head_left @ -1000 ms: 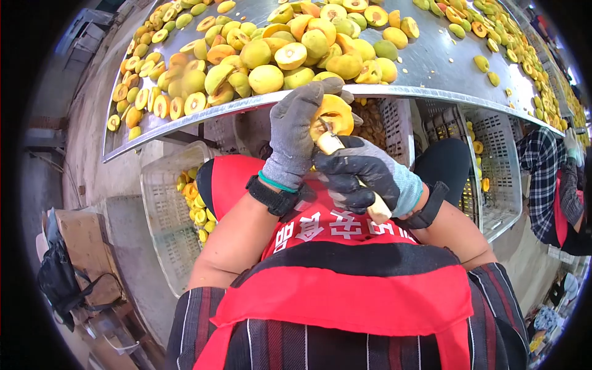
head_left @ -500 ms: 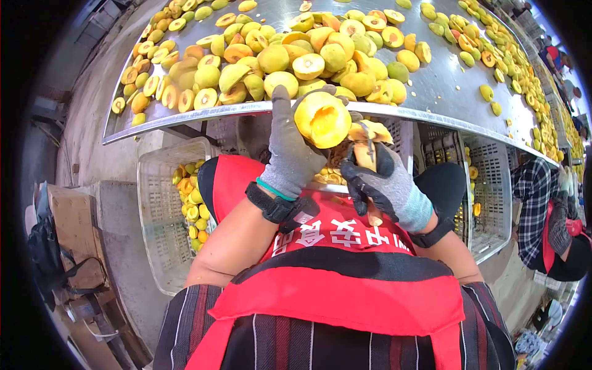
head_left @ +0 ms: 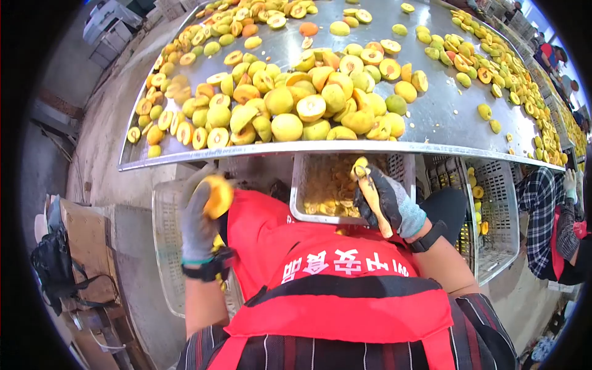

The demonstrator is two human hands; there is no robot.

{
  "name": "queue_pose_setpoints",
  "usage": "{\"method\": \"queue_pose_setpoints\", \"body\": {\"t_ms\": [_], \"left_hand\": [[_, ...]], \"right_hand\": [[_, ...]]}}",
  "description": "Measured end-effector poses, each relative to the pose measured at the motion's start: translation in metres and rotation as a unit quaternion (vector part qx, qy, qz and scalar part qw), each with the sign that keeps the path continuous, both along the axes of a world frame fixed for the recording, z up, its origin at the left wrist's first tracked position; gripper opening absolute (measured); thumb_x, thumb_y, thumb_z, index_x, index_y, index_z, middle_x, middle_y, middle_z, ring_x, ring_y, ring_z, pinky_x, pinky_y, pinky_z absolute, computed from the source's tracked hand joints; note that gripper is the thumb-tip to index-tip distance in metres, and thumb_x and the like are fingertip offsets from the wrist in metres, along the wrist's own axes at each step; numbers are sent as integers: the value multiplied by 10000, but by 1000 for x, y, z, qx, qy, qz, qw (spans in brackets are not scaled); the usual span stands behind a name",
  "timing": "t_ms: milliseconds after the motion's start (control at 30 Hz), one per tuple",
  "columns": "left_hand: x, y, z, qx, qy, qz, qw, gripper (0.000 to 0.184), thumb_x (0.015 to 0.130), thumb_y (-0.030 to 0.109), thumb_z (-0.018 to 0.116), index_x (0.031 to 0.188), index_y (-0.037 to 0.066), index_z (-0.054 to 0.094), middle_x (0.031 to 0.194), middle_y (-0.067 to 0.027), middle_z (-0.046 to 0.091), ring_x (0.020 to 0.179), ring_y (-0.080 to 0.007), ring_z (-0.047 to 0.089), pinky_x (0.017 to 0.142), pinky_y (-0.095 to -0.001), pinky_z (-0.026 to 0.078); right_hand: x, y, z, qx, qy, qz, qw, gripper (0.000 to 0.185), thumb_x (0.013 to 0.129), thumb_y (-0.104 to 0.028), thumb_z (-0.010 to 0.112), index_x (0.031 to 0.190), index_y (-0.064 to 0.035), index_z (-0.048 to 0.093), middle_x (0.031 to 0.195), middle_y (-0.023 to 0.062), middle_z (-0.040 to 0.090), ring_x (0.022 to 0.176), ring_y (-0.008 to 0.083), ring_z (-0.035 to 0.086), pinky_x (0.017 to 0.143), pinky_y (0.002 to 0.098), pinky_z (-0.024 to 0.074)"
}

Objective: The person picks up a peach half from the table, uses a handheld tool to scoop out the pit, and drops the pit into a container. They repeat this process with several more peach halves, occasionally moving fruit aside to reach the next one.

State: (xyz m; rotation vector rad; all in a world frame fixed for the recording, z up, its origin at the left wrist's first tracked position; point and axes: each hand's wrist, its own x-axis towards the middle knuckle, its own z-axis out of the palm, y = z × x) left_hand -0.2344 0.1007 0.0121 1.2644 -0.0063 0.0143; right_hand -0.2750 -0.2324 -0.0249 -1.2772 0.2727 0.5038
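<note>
My left hand [head_left: 196, 225], in a grey glove with dark fingers, is smeared by motion. It is closed around a hollowed yellow peach half [head_left: 219, 197], above the crate on the left [head_left: 161, 246]. My right hand [head_left: 401, 206], gloved alike, grips the pale wooden handle of a pitting tool [head_left: 374, 200]. Yellow flesh [head_left: 360, 166] covers the tool's upper end, so its blade is mostly hidden. Below the table edge, between my hands, stands a crate of scraps [head_left: 298, 191]. Peach halves [head_left: 310, 108], several with stones still in, are heaped on the metal table [head_left: 444, 126].
The table's raised metal rim [head_left: 345, 147] runs across in front of me. More crates [head_left: 502, 216] with peach halves stand to my right. Further right sits a person in a plaid sleeve [head_left: 538, 209]. Cardboard boxes [head_left: 86, 240] and a black bag [head_left: 49, 259] are at far left.
My left hand has carried the peach half left and down, away from the tool. My right hand has lowered slightly, still holding the pitting tool. The view has shifted, showing more of the table.
</note>
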Motion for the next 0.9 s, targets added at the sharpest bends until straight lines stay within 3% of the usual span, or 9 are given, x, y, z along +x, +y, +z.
{"method": "queue_pose_setpoints", "body": {"t_ms": [67, 133, 200, 300, 333, 400, 533, 667, 900], "left_hand": [[-7, 58, -2, 314, 62, 44, 946, 242, 823, 100, 576, 1042, -1, 583, 1033, -98, 595, 909, -167, 573, 788, -269, 456], [-8, 92, -6, 617, -91, 90, 777, 241, 817, 92, 561, 1039, -1, 577, 987, -75, 600, 890, -136, 566, 768, -258, 464], [5, 65, 12, 531, -86, 101, 837, 247, 780, 74, 604, 1018, 10, 584, 950, -63, 606, 870, -135, 568, 756, -273, 458], [27, -21, 40, 442, -96, 22, 892, 308, 739, 95, 666, 1026, 31, 575, 894, -45, 605, 819, -102, 553, 689, -281, 454], [42, -44, 43, 477, 17, -35, 878, 369, 722, 135, 685, 1055, 35, 563, 931, -89, 620, 844, -158, 587, 721, -306, 473], [77, -75, 17, 597, -303, -39, 741, 470, 678, 248, 709, 1074, 43, 561, 1067, -187, 585, 965, -336, 564, 810, -380, 473], [106, -124, 22, 742, -199, -118, 630, 527, 638, 445, 702, 968, 61, 560, 913, -169, 600, 876, -331, 579, 748, -410, 463], [114, -117, 20, 745, -171, -159, 624, 492, 603, 388, 711, 941, 65, 559, 857, -174, 623, 809, -331, 613, 700, -420, 483], [109, -125, 29, 754, -109, -134, 634, 557, 551, 382, 721, 970, 62, 541, 893, -194, 617, 861, -346, 600, 762, -406, 476]], "right_hand": [[-4, -2, -3, -50, -22, 27, 998, 218, 942, -239, 434, 1070, -68, 478, 640, 15, 518, 472, 89, 464, 416, 240, 386], [-9, 9, -3, -118, -116, -16, 986, 302, 939, -333, 426, 973, -53, 534, 607, 40, 517, 473, 107, 473, 417, 247, 387], [-3, 5, -3, 87, 83, -32, 992, 419, 933, -437, 378, 919, -62, 565, 597, 38, 513, 466, 116, 467, 421, 247, 382], [-5, 11, 6, 89, 76, -25, 993, 420, 930, -465, 367, 921, -96, 567, 646, 21, 532, 529, 106, 481, 477, 230, 389], [-8, 11, -2, 85, -17, -15, 996, 321, 941, -390, 402, 977, -110, 554, 738, -2, 552, 619, 80, 504, 531, 217, 409], [-11, 4, -29, 17, -134, 17, 991, 258, 932, -298, 462, 1031, -72, 536, 759, -4, 535, 636, 74, 494, 546, 251, 427], [-24, -7, -10, 93, 59, 1, 994, 333, 873, -365, 548, 929, -37, 544, 704, 37, 554, 588, 127, 530, 528, 292, 449], [-22, -39, 11, -207, -270, 86, 937, 267, 881, -319, 539, 915, -55, 547, 674, 25, 541, 541, 108, 511, 463, 268, 419], [-23, -56, 115, -316, -265, -24, 911, 407, 834, -435, 556, 960, -48, 550, 717, 82, 590, 651, 152, 552, 616, 313, 446]]}}
